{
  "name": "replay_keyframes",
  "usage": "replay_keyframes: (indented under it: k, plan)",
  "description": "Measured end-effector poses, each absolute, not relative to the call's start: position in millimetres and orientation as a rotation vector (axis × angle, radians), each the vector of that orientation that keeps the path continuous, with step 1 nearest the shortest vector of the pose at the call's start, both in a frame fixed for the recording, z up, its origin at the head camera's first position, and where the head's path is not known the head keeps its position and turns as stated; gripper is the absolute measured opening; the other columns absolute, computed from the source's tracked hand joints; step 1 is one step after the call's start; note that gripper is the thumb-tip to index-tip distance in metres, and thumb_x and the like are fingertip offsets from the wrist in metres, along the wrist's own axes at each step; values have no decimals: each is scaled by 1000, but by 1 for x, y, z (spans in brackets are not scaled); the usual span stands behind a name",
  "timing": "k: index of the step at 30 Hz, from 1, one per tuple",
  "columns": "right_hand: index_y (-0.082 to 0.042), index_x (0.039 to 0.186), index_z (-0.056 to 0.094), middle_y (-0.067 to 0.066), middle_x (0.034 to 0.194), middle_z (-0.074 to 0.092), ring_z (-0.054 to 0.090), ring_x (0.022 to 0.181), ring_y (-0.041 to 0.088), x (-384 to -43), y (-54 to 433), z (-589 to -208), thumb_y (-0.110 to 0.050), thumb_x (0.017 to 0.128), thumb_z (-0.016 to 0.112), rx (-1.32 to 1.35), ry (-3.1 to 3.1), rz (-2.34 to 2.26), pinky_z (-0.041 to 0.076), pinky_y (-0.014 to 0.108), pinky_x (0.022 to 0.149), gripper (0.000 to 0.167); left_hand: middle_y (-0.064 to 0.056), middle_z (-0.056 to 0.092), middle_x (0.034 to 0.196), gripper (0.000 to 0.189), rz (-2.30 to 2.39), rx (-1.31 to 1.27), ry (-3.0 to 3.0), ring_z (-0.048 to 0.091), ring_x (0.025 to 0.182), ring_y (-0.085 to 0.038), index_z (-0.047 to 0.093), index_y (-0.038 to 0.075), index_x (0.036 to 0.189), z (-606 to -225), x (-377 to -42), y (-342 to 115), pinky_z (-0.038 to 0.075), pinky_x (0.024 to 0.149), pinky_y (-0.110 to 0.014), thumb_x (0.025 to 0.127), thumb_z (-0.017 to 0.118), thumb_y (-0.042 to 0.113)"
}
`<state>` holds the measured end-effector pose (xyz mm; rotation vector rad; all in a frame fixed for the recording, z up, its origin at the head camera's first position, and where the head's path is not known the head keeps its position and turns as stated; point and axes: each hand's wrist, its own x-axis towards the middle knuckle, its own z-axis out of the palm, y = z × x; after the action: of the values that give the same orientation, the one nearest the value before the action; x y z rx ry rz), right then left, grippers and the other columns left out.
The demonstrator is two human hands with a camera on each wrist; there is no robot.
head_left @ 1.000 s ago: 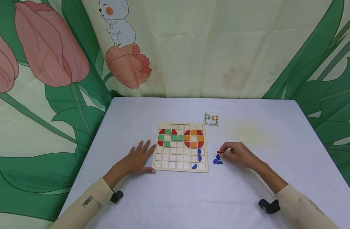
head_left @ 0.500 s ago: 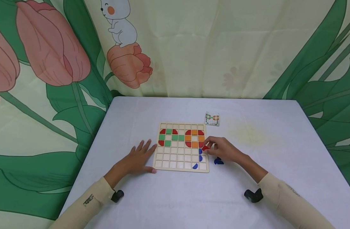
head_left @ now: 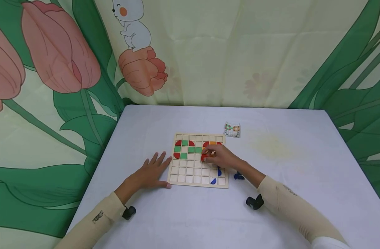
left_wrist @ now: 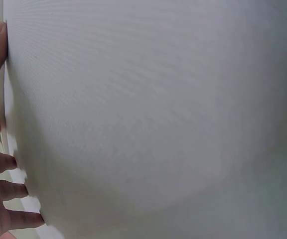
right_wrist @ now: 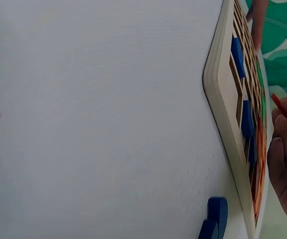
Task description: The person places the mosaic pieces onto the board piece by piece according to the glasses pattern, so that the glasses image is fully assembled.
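Observation:
A square wooden grid board (head_left: 190,179) lies on the table with red, green and orange pieces in its far rows. My left hand (head_left: 150,174) rests flat with spread fingers, its index fingertip and thumb touching the board's left edge. Over the board's right half, my right hand (head_left: 222,157) pinches a red piece (right_wrist: 282,107) between thumb and fingers; its full outline is hidden. That hand covers part of the orange and red pattern. Blue half-round pieces sit in the near right cells, among them one blue piece (head_left: 213,181) in the nearest row.
Several loose blue pieces (head_left: 238,176) lie on the cloth right of the board, partly behind my right forearm. A small pattern card (head_left: 232,129) stands past the far right corner. White cloth covers the table (head_left: 165,221); a printed curtain (head_left: 208,52) hangs behind.
My right hand has carried the red piece leftward from beside the loose blue pieces to over the board. My left hand stays in place at the board's edge.

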<state>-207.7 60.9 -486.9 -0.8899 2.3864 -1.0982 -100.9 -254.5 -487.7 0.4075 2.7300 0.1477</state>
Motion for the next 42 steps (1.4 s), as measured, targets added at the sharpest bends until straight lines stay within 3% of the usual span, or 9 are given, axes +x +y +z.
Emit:
replay_keyframes:
  k: [10,25,42]
  plan:
    - [-13,109,71,-3,84,70,57,65,9,-211,25,-489,-14,92,73,-876,2407,-1064,47,25,63,18,-16,10,169,112,147,402,2723,7,154,-46,18,21,162,-487,-101,-254,22,114,-71,77,70,71]
    - [-14,105,78,-6,77,66,56,73,12,-207,5,-485,-21,86,81,-831,2510,-977,44,26,66,21,-15,10,169,111,170,407,2733,7,154,-46,19,21,162,-490,-102,-255,22,114,-72,78,70,71]
    - [-13,104,78,-6,82,68,56,76,11,-207,2,-486,-22,86,81,-829,2575,-915,45,26,66,21,-15,10,169,110,162,411,2730,7,154,-46,19,20,162,-489,-102,-255,22,114,-71,78,70,70]
